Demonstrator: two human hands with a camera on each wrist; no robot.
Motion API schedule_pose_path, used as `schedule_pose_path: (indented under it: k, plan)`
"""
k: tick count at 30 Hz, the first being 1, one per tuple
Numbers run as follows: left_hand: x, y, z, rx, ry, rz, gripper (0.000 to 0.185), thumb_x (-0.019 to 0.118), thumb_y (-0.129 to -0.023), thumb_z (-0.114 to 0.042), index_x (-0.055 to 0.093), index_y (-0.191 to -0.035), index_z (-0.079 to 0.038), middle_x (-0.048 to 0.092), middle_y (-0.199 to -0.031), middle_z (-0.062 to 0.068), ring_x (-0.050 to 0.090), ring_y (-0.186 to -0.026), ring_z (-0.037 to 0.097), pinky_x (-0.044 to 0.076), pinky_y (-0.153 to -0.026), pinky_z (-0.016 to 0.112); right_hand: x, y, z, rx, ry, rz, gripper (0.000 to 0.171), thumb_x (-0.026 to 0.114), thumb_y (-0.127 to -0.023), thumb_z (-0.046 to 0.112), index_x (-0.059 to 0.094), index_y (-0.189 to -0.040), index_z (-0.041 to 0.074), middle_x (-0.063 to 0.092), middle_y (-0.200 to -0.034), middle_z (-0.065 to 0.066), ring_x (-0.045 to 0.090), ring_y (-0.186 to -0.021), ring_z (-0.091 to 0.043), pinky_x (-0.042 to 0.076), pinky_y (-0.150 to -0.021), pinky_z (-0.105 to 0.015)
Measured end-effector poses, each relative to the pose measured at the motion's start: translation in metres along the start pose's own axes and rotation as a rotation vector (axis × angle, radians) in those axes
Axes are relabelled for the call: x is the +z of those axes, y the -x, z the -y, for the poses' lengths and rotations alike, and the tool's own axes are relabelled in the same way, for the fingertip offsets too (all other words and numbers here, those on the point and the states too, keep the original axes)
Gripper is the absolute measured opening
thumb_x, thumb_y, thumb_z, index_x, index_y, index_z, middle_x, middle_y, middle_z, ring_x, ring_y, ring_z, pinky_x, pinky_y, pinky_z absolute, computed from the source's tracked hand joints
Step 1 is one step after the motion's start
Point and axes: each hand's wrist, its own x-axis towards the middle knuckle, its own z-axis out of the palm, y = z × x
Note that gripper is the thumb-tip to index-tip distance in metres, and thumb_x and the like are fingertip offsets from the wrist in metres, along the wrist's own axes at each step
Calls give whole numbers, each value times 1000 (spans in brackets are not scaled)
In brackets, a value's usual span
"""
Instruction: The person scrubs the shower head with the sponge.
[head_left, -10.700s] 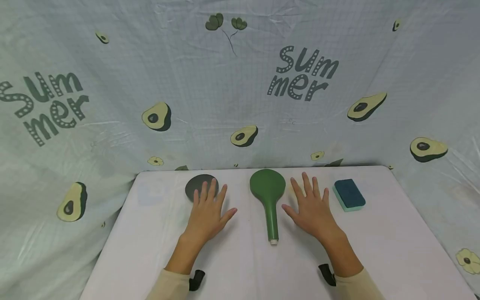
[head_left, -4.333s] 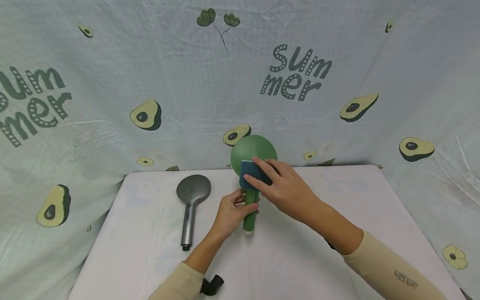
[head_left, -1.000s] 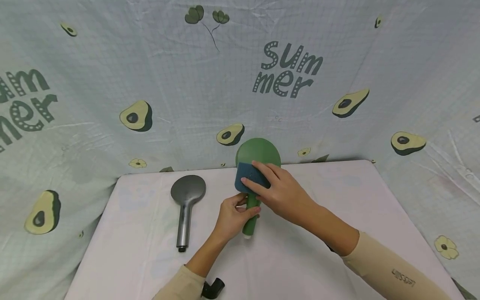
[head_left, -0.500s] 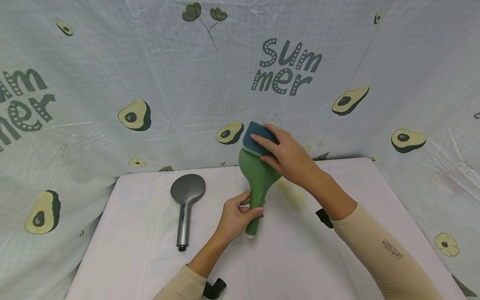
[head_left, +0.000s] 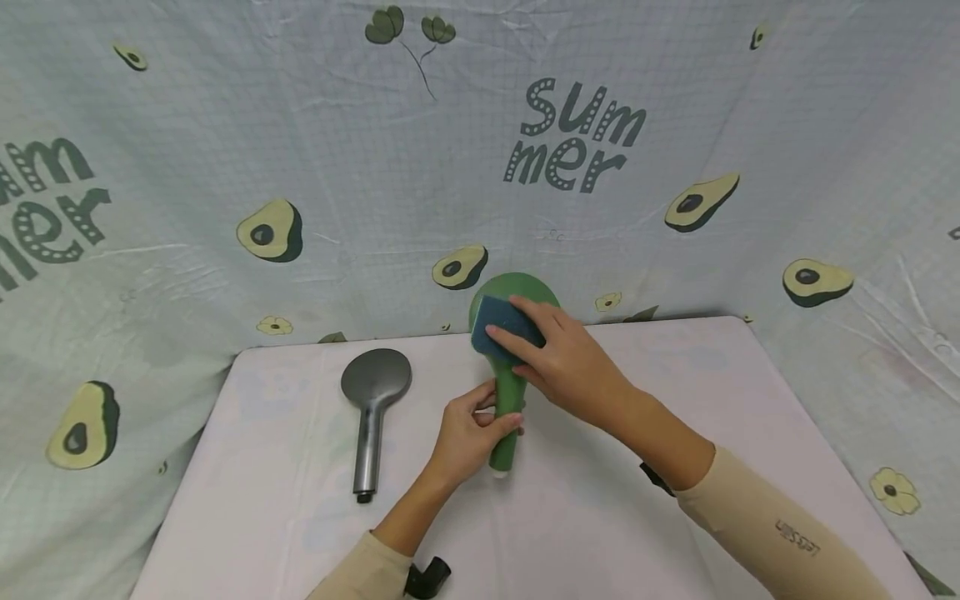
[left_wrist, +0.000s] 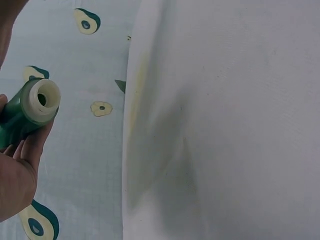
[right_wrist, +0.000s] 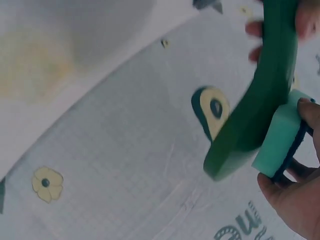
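Left hand (left_wrist: 15, 170) sits at the frame's left edge, fingers curled round the green handle (left_wrist: 17, 120) of a shower head. The handle's pale, open threaded end (left_wrist: 44, 98) points toward the camera, dark hole showing in the middle. Behind it hangs the avocado-print cloth (left_wrist: 80, 75), and the white table cover (left_wrist: 225, 120) fills the right side, creased and faintly yellow-stained.
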Motion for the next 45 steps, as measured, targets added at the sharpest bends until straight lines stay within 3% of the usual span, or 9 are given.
schedule_pose_path:
  k: [7, 13, 20, 26, 29, 34, 45]
  plan:
    - [-2, 0, -2, 27, -47, 31, 47, 68, -99, -4, 50, -141, 6, 65, -122, 24, 77, -89, 34, 64, -80, 32, 7, 29, 20, -48, 15, -22, 67, 84, -89, 28, 55, -150, 24, 45, -154, -23, 58, -127, -41, 53, -104, -53]
    - [0, 0, -3, 37, -35, 69, 49, 64, -102, -4, 43, -146, 4, 62, -126, 25, 76, -94, 36, 63, -82, 32, 1, 25, 16, -43, 26, -28, 67, 84, -89, 28, 55, -150, 25, 45, -154, -22, 56, -131, -41, 53, -106, -54]
    - [1, 0, -5, 14, -32, 83, 50, 62, -102, -2, 42, -148, 1, 65, -128, 26, 75, -97, 38, 62, -88, 35, -16, 2, -18, 117, -51, -35, 63, 79, -94, 21, 53, -152, 22, 41, -157, -24, 48, -138, -45, 47, -109, -59]
    - [0, 2, -6, -9, -45, 93, 52, 62, -101, 1, 41, -148, 1, 65, -128, 23, 76, -97, 36, 61, -93, 43, -29, -17, -48, 301, -147, 62, 58, 71, -99, 21, 50, -154, 18, 36, -161, -24, 41, -145, -46, 42, -114, -60]
    - [-1, 3, -5, -5, -46, 100, 51, 61, -101, 1, 41, -148, 2, 65, -128, 24, 76, -97, 36, 61, -93, 43, -29, -21, -53, 334, -163, 84, 58, 70, -101, 21, 48, -155, 17, 35, -161, -24, 40, -146, -46, 41, -116, -61]
    - [-2, 1, -4, -7, -53, 96, 50, 61, -102, 1, 42, -147, 2, 65, -127, 23, 76, -95, 36, 62, -91, 41, -19, -13, -42, 259, -107, 33, 59, 73, -98, 20, 51, -153, 16, 37, -159, -27, 44, -142, -48, 43, -113, -62]
    - [-7, -4, -6, 4, -24, 54, 49, 59, -102, 2, 40, -148, 4, 63, -126, 25, 75, -94, 39, 63, -84, 33, 6, 17, 21, 41, 68, -27, 67, 86, -88, 25, 57, -148, 23, 46, -152, -26, 58, -126, -45, 53, -103, -56]
